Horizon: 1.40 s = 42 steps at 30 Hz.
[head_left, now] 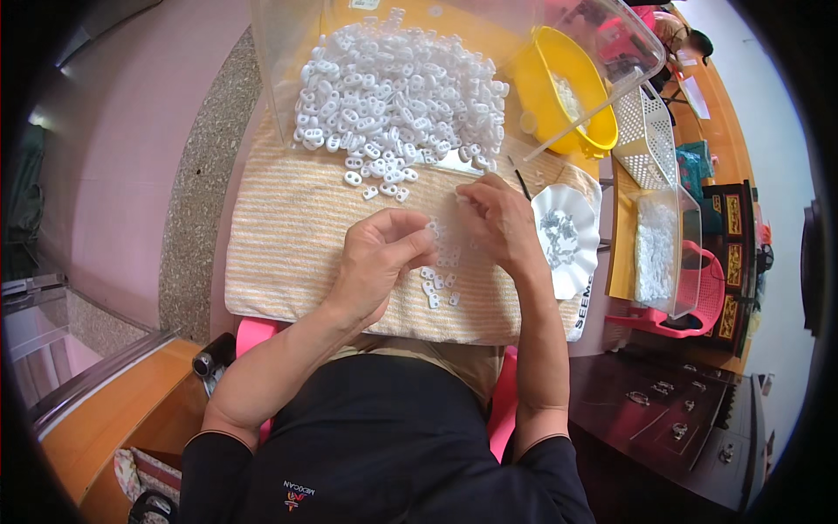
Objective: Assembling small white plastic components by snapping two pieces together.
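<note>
My left hand [380,253] is above the striped towel [288,236], thumb and fingertips pinched together; what they hold, if anything, I cannot make out. To its right, my right hand [504,220] has its fingers closed on a small white plastic piece [463,200] at their tips. Several small flat white pieces with holes [434,286] lie on the towel below and between the hands. Beyond them spreads a large heap of white oval two-hole plastic pieces [397,87]. Beside my right wrist stands a white fluted plate [580,262] with small grey metal-looking parts [559,229].
A clear plastic bin [279,79] lies around the heap. A thin black tool [522,182] rests near my right hand. Farther right are a yellow basin [602,122], a white perforated basket [646,140], a clear box of white pieces [685,253] and a pink chair [711,288]. Another person [672,35] sits at far right.
</note>
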Tool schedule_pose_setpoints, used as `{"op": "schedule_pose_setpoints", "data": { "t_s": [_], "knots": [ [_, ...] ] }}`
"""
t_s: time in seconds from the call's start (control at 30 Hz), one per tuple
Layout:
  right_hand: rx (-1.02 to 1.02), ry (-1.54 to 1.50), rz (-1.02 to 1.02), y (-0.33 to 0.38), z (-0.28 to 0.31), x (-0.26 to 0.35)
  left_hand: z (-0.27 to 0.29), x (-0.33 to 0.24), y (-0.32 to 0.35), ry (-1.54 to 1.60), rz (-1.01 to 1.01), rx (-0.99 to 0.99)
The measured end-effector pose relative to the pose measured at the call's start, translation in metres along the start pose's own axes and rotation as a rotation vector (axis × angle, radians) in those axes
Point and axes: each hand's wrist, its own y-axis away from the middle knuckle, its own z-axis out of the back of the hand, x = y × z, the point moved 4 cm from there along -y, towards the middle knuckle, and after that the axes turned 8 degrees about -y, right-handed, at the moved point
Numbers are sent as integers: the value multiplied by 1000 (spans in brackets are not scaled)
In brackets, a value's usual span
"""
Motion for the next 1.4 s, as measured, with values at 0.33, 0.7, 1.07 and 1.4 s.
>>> {"op": "schedule_pose_setpoints", "data": {
  "t_s": [0.33, 0.7, 1.07, 1.4],
  "knots": [
    [0, 132, 93, 1, -11, 7, -2, -1, 1, -8, -1, -10],
    [45, -460, -86, 26, -5, 1, 0, 1, 0, 25, -18, 4],
    [72, -983, -220, 46, -14, -1, -4, 3, 0, 4, 4, 45],
    [62, -1058, -249, 52, -18, -2, -7, 2, 2, 5, 37, 18]
  ]
}}
